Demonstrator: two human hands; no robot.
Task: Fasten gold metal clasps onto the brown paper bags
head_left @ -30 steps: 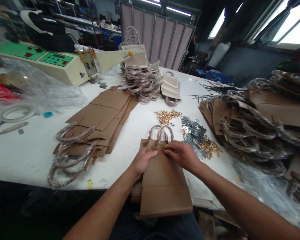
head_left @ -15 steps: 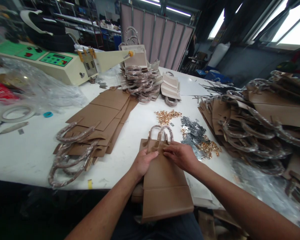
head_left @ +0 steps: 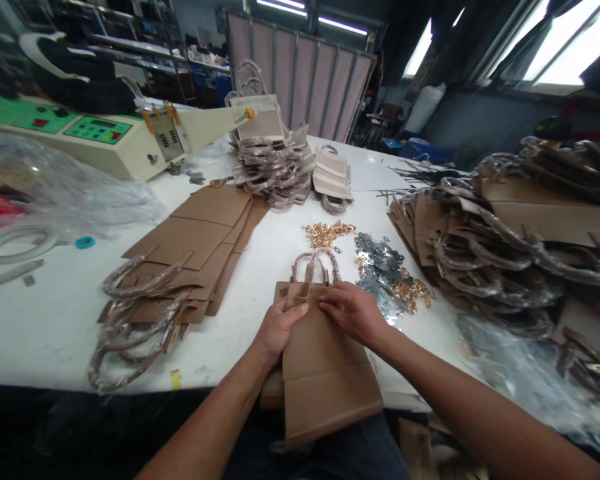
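A brown bag panel (head_left: 325, 380) with plastic-wrapped handles (head_left: 325, 260) lies in front of me, its lower end hanging over the table edge. My left hand (head_left: 279, 327) grips its left side near the top, thumb on the upper face. On the same face, just below the handles, the fingertips of my right hand (head_left: 353, 310) are pinched together. Whatever sits in that pinch is too small to make out. Beyond the handles is a heap of small gold clasps (head_left: 327, 233). Grey metal plates (head_left: 380, 260) are heaped right of my right hand, with more gold pieces (head_left: 411, 293) beside them.
Flat brown bag pieces (head_left: 200, 227) are stacked on the left, and a larger pile (head_left: 520, 207) is on the right. Wrapped handle pieces (head_left: 273, 167) stand at the back near a cream machine (head_left: 130, 143). A tape roll (head_left: 20, 243) and clear plastic (head_left: 520, 360) lie on the table.
The view has shifted slightly, so the table things appear further left. Both hands keep about the same place on the bag panel, with only small movement of the right fingers.
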